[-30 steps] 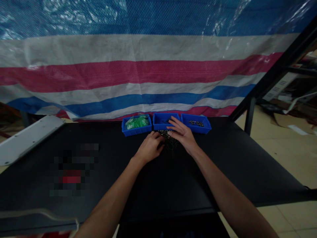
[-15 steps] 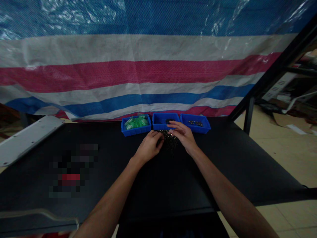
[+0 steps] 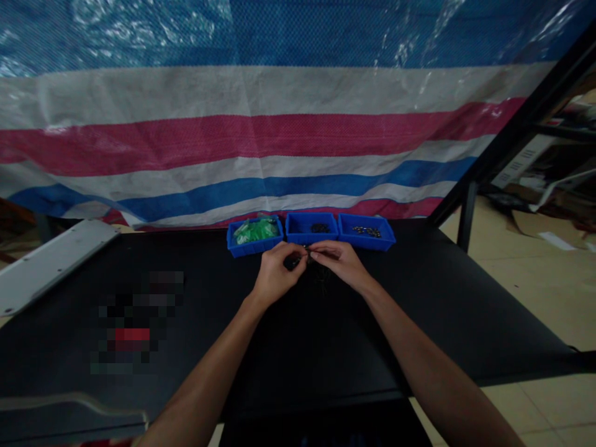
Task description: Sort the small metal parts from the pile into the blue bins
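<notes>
Thumb and fingers of my left hand (image 3: 280, 270) are pinched together over a pile of small dark metal pieces (image 3: 322, 279). Facing it, my right hand (image 3: 341, 261) is also pinched, its fingertips almost meeting the left ones. Whatever lies between the fingertips is too small to name. Part of the pile is covered by both hands. Just beyond them stands the middle blue bin (image 3: 298, 238), with a few dark small parts (image 3: 320, 228) in its right half.
A left blue bin (image 3: 249, 250) holds green and clear plastic packets (image 3: 257, 230). Small shiny parts (image 3: 367, 231) lie in the right blue bin (image 3: 384, 243). A striped tarp (image 3: 261, 143) hangs behind the black table (image 3: 456, 316). A white panel (image 3: 58, 261) rests at the left.
My right hand has come down and left from in front of the middle bin to meet my left hand. Its fingers have closed into a pinch, and the dark parts in that bin now show.
</notes>
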